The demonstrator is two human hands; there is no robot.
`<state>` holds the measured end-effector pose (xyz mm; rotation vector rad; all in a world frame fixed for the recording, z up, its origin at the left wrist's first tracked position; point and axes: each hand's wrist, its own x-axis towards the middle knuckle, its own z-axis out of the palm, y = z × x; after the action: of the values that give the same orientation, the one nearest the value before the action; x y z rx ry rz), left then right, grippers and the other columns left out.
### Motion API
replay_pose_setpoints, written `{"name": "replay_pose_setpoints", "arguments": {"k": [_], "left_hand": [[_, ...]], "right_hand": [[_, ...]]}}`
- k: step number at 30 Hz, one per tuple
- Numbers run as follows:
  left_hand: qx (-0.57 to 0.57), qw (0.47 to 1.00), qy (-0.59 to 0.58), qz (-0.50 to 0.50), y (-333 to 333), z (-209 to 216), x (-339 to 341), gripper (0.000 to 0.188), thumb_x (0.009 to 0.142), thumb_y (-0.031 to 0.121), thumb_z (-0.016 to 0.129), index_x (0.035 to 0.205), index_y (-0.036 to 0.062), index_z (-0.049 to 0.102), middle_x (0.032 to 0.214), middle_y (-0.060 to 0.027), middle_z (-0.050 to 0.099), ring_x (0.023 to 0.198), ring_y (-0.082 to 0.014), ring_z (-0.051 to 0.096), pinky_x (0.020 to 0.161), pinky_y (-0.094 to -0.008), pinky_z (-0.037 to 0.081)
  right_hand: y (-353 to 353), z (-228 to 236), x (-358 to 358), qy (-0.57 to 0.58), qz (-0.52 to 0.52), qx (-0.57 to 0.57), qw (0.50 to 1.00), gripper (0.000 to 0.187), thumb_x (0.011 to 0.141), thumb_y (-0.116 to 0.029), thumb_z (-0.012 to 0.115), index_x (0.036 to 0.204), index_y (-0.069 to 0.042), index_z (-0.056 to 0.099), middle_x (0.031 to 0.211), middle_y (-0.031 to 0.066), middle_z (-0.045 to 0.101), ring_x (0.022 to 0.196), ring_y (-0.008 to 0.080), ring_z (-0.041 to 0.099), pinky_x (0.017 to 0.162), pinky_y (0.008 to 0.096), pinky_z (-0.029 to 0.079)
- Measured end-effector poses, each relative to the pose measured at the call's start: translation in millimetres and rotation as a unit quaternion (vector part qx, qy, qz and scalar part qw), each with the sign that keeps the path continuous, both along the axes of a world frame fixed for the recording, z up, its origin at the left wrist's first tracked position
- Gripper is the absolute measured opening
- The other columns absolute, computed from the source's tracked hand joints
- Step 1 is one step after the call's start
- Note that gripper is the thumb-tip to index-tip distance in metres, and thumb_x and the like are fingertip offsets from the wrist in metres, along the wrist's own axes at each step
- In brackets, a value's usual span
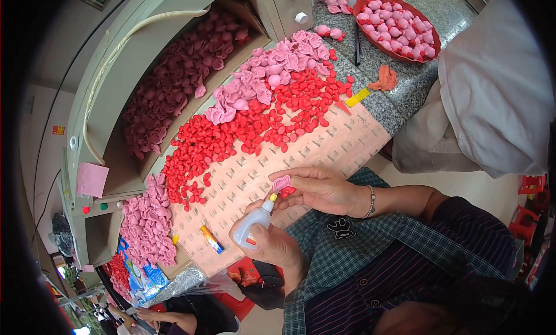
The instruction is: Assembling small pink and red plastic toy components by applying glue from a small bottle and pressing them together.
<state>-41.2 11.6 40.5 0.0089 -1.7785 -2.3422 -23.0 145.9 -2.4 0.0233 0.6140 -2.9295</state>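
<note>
My left hand [279, 251] is closed around a translucent white squeeze bottle [252, 226] with a yellow tip. That tip points up against a small pink rubber piece [281, 183] with a red piece [288, 191] at it. The fingers of my right hand [318, 187] pinch this pink piece, and a beaded bracelet circles that wrist. Both hands are over the near edge of a pale pink work surface [220, 187] marked with rows of small slits. Loose red pieces [249, 126] lie spread across its far side, with limp pink rubber pieces [243, 86] heaped behind them.
A grey cabinet [104, 120] with an opening full of pink pieces stands behind the surface. A red basket [425, 58] of pink balls with red parts sits at the upper right, near a person in pale clothes [498, 86]. An orange-and-blue tube [212, 239] lies left of my hands.
</note>
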Motion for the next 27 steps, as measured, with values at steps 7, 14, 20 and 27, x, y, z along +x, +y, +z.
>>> {"name": "replay_pose_setpoints", "arguments": {"k": [7,14,20,27], "left_hand": [[-0.008,1.000,-0.004,-0.002,-1.7,-2.9,-0.3,0.054,0.091,0.041,0.069,0.110,-0.0050,0.047,0.102,-0.0230,0.063,0.090,-0.0278,0.065,0.086,-0.0389,0.054],[-0.009,1.000,-0.006,-0.006,-2.6,-3.4,-0.6,0.054,0.092,0.041,0.069,0.110,-0.0052,0.047,0.102,-0.0227,0.063,0.090,-0.0280,0.065,0.087,-0.0391,0.054],[-0.012,1.000,-0.001,0.001,0.5,-1.5,-0.5,0.053,0.092,0.040,0.068,0.109,-0.0058,0.047,0.103,-0.0236,0.062,0.091,-0.0284,0.065,0.087,-0.0392,0.054],[-0.012,1.000,-0.008,-0.005,-1.0,-2.7,-1.7,0.054,0.093,0.040,0.068,0.109,-0.0069,0.047,0.103,-0.0243,0.062,0.090,-0.0287,0.065,0.086,-0.0390,0.055]], "right_hand": [[-0.7,-1.8,-0.4,-0.002,0.001,0.003,1.000,0.040,0.106,-0.015,0.044,0.141,0.005,0.045,0.132,0.0169,0.057,0.118,0.0277,0.060,0.102,0.0414,0.050],[-1.5,-2.9,-0.5,0.000,0.003,0.003,1.000,0.039,0.106,-0.014,0.044,0.141,0.004,0.047,0.131,0.0165,0.058,0.118,0.0273,0.060,0.101,0.0408,0.051],[-2.7,-7.0,-0.6,-0.003,0.000,-0.004,1.000,0.038,0.106,-0.014,0.045,0.140,0.004,0.048,0.131,0.0161,0.058,0.117,0.0271,0.061,0.101,0.0407,0.051],[-2.5,-5.6,-0.7,-0.003,-0.001,-0.010,1.000,0.038,0.106,-0.014,0.046,0.139,0.004,0.048,0.131,0.0161,0.058,0.118,0.0276,0.061,0.101,0.0414,0.051]]}}
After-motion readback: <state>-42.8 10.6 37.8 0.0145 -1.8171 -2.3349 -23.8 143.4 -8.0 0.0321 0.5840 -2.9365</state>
